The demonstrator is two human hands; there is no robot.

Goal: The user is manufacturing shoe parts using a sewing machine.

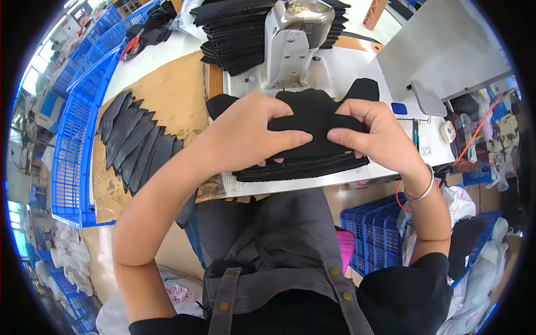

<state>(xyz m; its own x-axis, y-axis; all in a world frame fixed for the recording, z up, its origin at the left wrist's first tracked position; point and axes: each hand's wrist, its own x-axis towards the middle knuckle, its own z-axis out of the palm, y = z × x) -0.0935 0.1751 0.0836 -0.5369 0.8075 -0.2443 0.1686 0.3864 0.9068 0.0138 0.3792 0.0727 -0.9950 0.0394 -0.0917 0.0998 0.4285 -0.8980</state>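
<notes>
Both my hands grip a black cut fabric piece [318, 125] in front of a sewing machine [293, 47]. My left hand [254, 131] pinches its left part, thumb on top and fingers curled round the far edge. From the other side my right hand [377, 131] does the same, the two thumbs pointing toward each other. Under the held piece, several black layers [301, 170] lie along the table's near edge; whether they are joined to it I cannot tell. The machine's needle area is hidden behind the fabric.
A tall stack of black pieces [234, 33] stands behind the machine. Dark curved pieces [137, 142] fan out over cardboard [167, 84] at left, beside a blue basket [72, 184]. Scissors with red handles [132, 46] lie farther back. A tape roll [448, 132] sits at right.
</notes>
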